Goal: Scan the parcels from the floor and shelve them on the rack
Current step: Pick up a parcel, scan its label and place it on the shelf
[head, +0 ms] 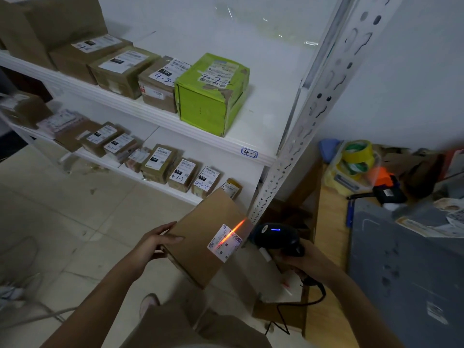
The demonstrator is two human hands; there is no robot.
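My left hand grips the left edge of a flat brown cardboard parcel, held tilted above the floor in the lower middle of the view. A white shipping label on its right side is crossed by an orange scan line. My right hand holds a black barcode scanner with a blue light on top, just right of the parcel and aimed at the label. The white rack stands behind, with parcels on two shelves.
A green box and several brown boxes sit on the upper shelf; the shelf has bare room to the green box's right. The rack's metal post rises beside the parcel. A wooden desk at right holds tape rolls and clutter.
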